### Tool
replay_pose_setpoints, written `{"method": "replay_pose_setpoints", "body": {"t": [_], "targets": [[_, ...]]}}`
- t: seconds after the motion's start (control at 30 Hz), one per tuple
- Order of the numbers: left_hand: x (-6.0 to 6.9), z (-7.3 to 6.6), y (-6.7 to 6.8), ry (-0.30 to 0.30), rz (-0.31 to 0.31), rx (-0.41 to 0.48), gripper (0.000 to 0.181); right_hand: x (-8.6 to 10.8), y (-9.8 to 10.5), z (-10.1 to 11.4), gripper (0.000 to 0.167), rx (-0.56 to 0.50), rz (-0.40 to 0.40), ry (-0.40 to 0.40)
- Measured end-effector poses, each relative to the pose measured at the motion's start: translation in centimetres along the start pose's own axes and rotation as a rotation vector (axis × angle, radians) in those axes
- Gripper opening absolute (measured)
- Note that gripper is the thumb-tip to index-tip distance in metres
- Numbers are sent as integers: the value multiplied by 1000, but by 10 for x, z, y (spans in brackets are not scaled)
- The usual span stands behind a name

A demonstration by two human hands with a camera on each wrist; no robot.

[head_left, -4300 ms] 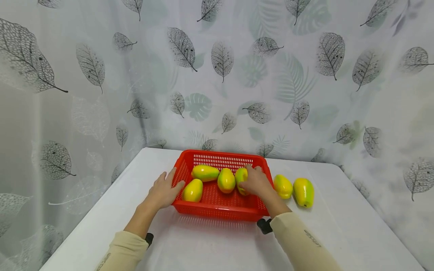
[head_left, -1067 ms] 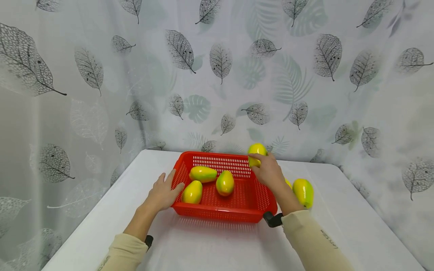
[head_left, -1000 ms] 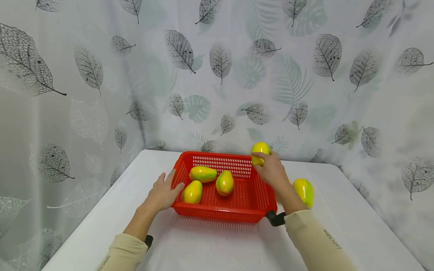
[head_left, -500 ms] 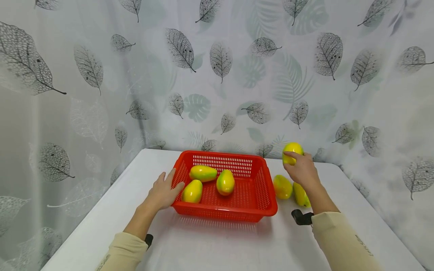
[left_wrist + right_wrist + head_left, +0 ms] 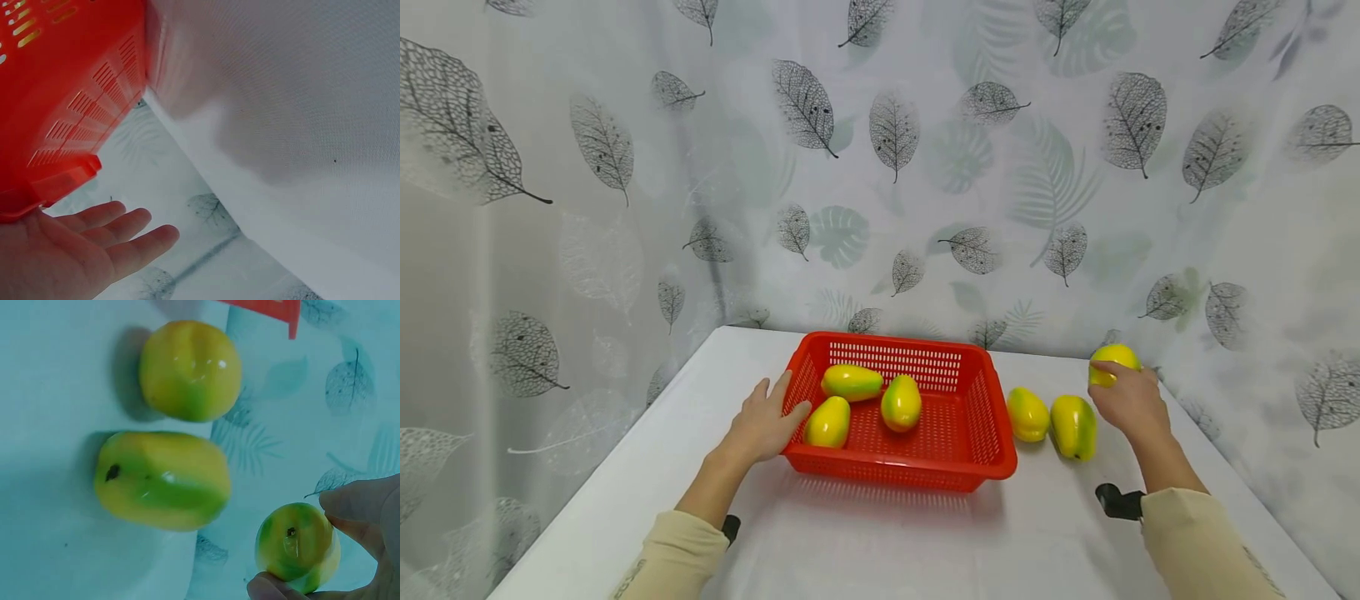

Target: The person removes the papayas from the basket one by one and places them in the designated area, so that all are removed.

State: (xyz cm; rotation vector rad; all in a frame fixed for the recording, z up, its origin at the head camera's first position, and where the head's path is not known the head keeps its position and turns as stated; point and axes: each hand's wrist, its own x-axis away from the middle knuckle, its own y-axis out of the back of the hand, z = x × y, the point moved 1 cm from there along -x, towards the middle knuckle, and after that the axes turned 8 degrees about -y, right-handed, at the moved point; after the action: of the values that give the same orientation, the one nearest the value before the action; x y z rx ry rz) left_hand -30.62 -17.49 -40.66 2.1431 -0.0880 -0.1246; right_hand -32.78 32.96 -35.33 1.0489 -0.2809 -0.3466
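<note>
At the far right of the table, my right hand [image 5: 1131,402] pinches a glossy yellow-green papaya [image 5: 1114,363] between thumb and fingers. The right wrist view shows the same papaya [image 5: 294,540] with its brown end spot; whether it touches the table I cannot tell. My left hand [image 5: 763,422] rests against the left rim of a red plastic basket [image 5: 895,463], fingers straight. From the left wrist view, that hand [image 5: 69,256] lies palm-up-looking beside the basket wall. Inside the basket are three papayas: one at the back [image 5: 852,382], one front left [image 5: 827,422], one in the middle [image 5: 901,404].
Two more papayas lie on the white table [image 5: 865,550] right of the basket: one near its wall [image 5: 1028,414], another farther right [image 5: 1074,427]. A leaf-patterned curtain [image 5: 891,208] surrounds the back and sides of the table.
My right hand has lifted a papaya out of the basket's right side and carried it rightward, past the two on the table. My left hand has stayed at the basket's left rim.
</note>
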Motion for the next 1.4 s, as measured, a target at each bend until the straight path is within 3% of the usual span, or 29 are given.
{"method": "replay_pose_setpoints", "body": {"t": [0.27,0.67,1.4], "targets": [[0,-3,0,-5,-6,0,79,-3,-2,-18,63,6,37,-72],[1,-5,2,-13,-12,-2,79,-7,-17,-32,61,36,106,-114],[1,-2,0,-10,-9,-4,79,-8,-32,-48,64,85,207,-36]]}}
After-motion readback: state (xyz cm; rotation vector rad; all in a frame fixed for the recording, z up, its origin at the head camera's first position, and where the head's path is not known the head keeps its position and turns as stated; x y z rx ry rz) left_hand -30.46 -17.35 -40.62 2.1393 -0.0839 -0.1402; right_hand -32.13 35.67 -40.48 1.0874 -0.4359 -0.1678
